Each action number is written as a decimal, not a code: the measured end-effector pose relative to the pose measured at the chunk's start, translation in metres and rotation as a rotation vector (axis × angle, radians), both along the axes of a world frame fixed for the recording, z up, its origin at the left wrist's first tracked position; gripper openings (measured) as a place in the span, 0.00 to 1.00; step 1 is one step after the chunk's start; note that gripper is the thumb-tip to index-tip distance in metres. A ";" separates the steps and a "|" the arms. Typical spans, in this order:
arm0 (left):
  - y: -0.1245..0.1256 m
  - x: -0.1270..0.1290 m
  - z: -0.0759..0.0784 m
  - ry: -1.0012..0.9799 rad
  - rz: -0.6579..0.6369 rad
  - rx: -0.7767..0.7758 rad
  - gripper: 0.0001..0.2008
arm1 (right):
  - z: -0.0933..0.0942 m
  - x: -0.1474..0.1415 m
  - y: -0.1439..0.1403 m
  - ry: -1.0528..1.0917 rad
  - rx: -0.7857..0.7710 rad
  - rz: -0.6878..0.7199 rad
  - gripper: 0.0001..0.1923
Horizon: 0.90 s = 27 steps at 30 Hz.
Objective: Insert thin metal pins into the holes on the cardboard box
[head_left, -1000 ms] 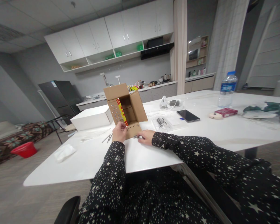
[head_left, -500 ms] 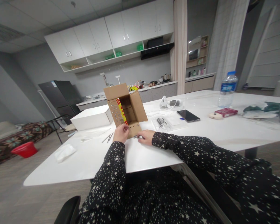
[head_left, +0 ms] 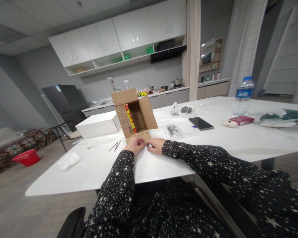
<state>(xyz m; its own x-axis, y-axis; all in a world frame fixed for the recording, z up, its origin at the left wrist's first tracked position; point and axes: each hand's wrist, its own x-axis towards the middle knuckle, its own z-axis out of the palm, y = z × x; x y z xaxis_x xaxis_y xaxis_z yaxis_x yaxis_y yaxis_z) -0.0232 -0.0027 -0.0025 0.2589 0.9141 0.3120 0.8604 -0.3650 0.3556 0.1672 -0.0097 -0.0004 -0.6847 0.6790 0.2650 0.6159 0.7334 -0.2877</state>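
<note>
A small open cardboard box [head_left: 135, 114] stands on the white table [head_left: 164, 158], its flaps spread and a red and yellow print inside. Rows of small metal pieces are stuck in its left flap and front flap. My left hand [head_left: 136, 144] and my right hand [head_left: 155, 144] meet on the table just in front of the box. Their fingertips pinch a tiny metal piece [head_left: 145, 144] between them. What the piece is cannot be told at this size.
A white box [head_left: 98, 124] sits left of the cardboard box, with loose nails [head_left: 115, 146] and a tissue [head_left: 69, 161] nearby. To the right lie a clear packet [head_left: 173, 130], a phone [head_left: 200, 123], a water bottle [head_left: 242, 96] and a red box [head_left: 241, 119].
My left hand has let go of the box's front flap and come down to the table, joining my right hand at the small metal piece. The box has not moved.
</note>
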 end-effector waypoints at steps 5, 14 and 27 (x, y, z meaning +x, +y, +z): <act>-0.001 0.000 0.000 0.001 -0.009 -0.014 0.10 | -0.004 -0.003 0.004 -0.004 -0.003 -0.011 0.16; 0.001 0.000 -0.003 -0.021 0.011 -0.041 0.09 | -0.004 -0.003 0.003 -0.001 -0.003 -0.005 0.15; -0.004 0.003 0.000 -0.068 0.006 -0.033 0.07 | -0.005 -0.004 0.004 0.011 0.010 0.001 0.15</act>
